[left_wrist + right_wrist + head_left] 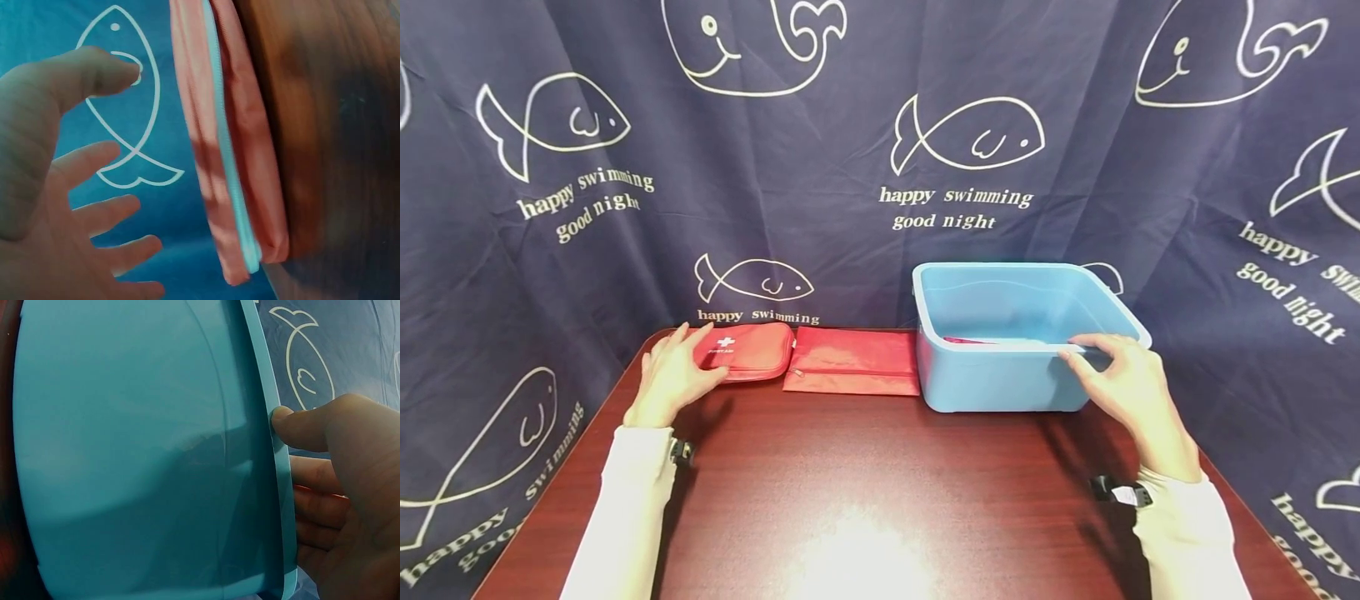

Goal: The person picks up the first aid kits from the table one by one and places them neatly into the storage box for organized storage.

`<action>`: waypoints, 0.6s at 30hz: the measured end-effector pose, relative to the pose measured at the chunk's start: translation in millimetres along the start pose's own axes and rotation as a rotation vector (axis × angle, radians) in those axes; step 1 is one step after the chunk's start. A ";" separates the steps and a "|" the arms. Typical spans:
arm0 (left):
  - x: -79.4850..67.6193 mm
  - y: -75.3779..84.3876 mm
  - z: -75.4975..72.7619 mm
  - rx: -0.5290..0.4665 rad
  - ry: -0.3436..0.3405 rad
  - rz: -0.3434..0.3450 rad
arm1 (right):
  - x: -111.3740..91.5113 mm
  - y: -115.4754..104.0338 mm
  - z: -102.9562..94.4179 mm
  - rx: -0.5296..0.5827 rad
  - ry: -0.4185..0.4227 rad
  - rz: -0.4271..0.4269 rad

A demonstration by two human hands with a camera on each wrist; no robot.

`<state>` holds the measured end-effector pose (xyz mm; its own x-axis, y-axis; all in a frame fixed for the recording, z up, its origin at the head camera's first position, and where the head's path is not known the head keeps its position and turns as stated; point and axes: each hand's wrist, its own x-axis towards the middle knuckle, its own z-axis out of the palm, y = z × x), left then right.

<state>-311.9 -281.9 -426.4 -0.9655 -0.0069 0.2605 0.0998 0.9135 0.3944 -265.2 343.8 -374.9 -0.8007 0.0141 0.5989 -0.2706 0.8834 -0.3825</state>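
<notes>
My left hand (pixel 672 377) is at the left end of a red first aid pouch (pixel 754 352) with a white cross, its thumb and fingers spread apart. In the left wrist view the pouch's light zipper (pixel 226 144) runs along its side, beyond the spread fingers (pixel 115 212). At the right, my right hand (pixel 1126 385) grips the front rim of a light blue plastic bin (pixel 1007 382) near its right corner. The thumb (pixel 306 428) presses the outer side of that rim, and the other fingers are over its inner side.
Between the first aid pouch and the bin lies a flat red zip pouch (pixel 859 360). Inside the bin a small red item (pixel 964 340) shows, mostly hidden by the front wall. The brown table (pixel 850 467) backs onto a dark blue curtain (pixel 850 167) printed with fish.
</notes>
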 end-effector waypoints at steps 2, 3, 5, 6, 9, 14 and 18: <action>2.3 -4.4 4.1 0.006 -0.045 -0.009 | -0.2 -0.1 -0.4 0.000 0.001 -0.001; 3.5 -6.7 6.2 0.011 -0.065 -0.011 | -0.2 -0.1 -0.5 0.000 0.000 -0.001; 6.4 -10.4 10.4 0.024 -0.099 -0.016 | 0.0 0.0 -0.9 -0.001 0.000 0.000; 7.6 -11.9 12.4 0.028 -0.111 -0.022 | 0.1 0.2 -0.9 -0.001 -0.001 0.002; 10.6 -16.5 18.2 0.039 -0.132 -0.038 | 0.3 0.4 -0.8 -0.001 -0.006 0.008; 11.4 -19.5 24.9 0.041 -0.140 -0.054 | 0.6 1.1 -0.7 -0.002 -0.009 0.009; 11.1 -21.1 28.1 0.030 -0.134 -0.056 | 0.8 2.0 -0.7 -0.006 -0.015 0.015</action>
<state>-331.5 -289.8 -456.7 -0.9930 -0.0058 0.1177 0.0395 0.9248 0.3784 -265.9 345.9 -374.7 -0.8128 0.0201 0.5822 -0.2551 0.8862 -0.3867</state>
